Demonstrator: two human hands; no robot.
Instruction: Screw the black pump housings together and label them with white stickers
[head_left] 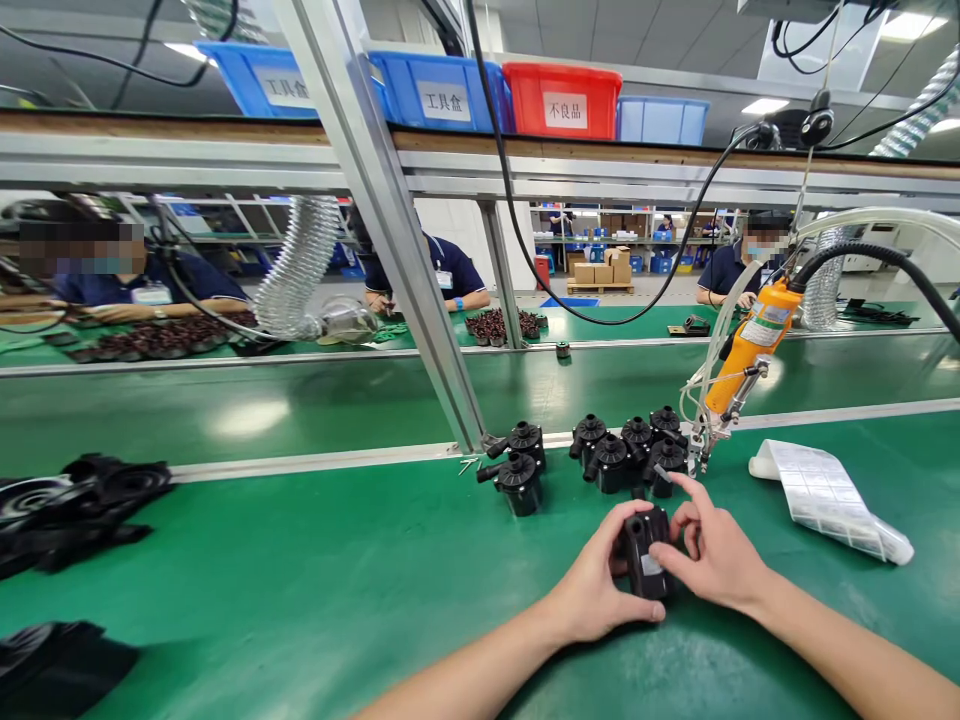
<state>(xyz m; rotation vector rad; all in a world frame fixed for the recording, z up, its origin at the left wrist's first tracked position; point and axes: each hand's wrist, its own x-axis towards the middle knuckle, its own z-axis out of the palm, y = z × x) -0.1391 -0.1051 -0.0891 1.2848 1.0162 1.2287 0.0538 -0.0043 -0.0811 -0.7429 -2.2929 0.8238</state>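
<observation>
A small black pump housing (643,552) with a silver label lies on the green mat near the front, and both hands grip it. My left hand (600,580) wraps its left side with the thumb beneath it. My right hand (709,550) pinches its right side, index finger raised. Just behind stand several identical black pumps (626,450), and two more (519,462) to their left.
An orange powered screwdriver (746,355) hangs at the right on hoses. A sheet of labels (825,495) lies curled at the right. Black parts (75,505) are heaped at the left. A metal post (397,240) rises in the middle. Other people work across the conveyor.
</observation>
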